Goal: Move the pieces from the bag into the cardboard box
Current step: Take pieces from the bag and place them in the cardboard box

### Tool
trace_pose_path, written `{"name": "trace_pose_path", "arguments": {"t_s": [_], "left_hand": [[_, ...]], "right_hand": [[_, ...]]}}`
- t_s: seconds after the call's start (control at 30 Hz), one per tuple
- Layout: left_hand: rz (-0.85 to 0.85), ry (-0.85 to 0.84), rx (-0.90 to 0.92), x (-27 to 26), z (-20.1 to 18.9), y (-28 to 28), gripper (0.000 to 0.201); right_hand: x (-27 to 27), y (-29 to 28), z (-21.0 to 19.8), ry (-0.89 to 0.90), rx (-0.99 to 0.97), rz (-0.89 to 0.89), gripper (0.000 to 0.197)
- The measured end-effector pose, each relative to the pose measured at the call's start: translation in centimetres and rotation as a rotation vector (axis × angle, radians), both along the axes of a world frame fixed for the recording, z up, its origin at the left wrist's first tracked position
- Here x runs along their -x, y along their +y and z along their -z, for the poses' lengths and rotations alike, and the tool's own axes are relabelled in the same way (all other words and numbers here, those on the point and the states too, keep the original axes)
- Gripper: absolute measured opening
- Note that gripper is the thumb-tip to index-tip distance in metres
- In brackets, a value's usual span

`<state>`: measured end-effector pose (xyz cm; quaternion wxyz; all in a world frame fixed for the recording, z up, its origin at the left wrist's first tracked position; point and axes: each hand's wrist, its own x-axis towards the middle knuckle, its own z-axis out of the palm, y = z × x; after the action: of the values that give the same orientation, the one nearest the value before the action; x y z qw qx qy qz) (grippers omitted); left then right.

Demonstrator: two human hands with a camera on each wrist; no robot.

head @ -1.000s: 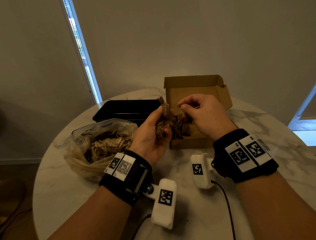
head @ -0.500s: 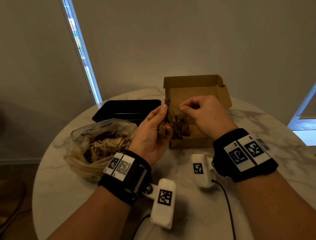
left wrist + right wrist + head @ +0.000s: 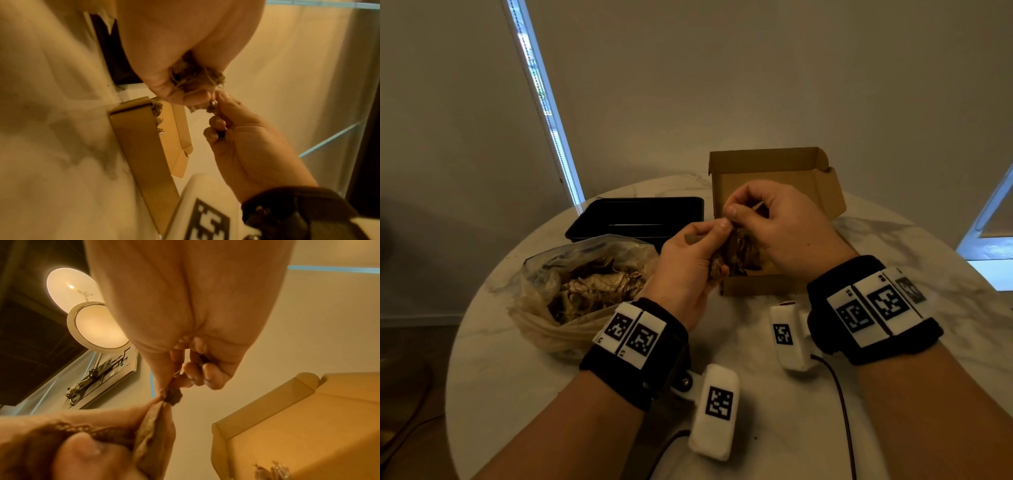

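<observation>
1. Head view: a round marble counter (image 3: 517,370) sits against plain pale walls, with a bright window strip (image 3: 544,102) far left and another pane at the right edge. The clear bag (image 3: 571,287), stuffed with brown pieces, lies near left; a black tray (image 3: 640,216) sits just beyond it. The open cardboard box (image 3: 774,178) stands far centre, lid flap raised, pieces (image 3: 746,253) already inside.
2. Same view: the left hand (image 3: 688,260) holds a bundle of pieces (image 3: 719,267) over the box's near-left corner, fingers curled around it. The right hand (image 3: 784,226) meets it above the box, thumb and forefinger pinched on the bundle's top end. The bundle's long axis runs roughly upright, tilted toward the box.
3. Left wrist view: the left hand (image 3: 168,56) is clamped on the stringy bundle (image 3: 195,78), its frayed end poking out toward the right hand (image 3: 246,138), whose fingertips (image 3: 224,99) nip that end. The box (image 3: 139,138) stands just beside on the counter.
4. Right wrist view: the right hand (image 3: 195,321) pinches a dark scrap (image 3: 172,395) at the bundle's tip. The left hand (image 3: 82,443) grips the rest below. Ceiling lamp (image 3: 96,326) glowing above, box (image 3: 298,426) at right.
</observation>
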<state>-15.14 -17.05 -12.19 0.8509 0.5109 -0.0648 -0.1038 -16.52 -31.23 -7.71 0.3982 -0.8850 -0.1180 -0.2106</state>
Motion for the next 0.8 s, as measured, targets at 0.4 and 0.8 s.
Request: {"name": "trace_pose_path", "arguments": {"t_s": [0.4,0.8], "left_hand": [[-0.016,0.001,0.130,0.2,-0.9,0.3,0.036],[-0.180,0.101,0.144,-0.8,-0.1,0.7,0.019]], "right_hand": [[-0.3,-1.1,0.2,0.165,-0.109,0.093,0.012],[-0.2,-0.4,0.3,0.087,-0.161,-0.044,0.015]]}}
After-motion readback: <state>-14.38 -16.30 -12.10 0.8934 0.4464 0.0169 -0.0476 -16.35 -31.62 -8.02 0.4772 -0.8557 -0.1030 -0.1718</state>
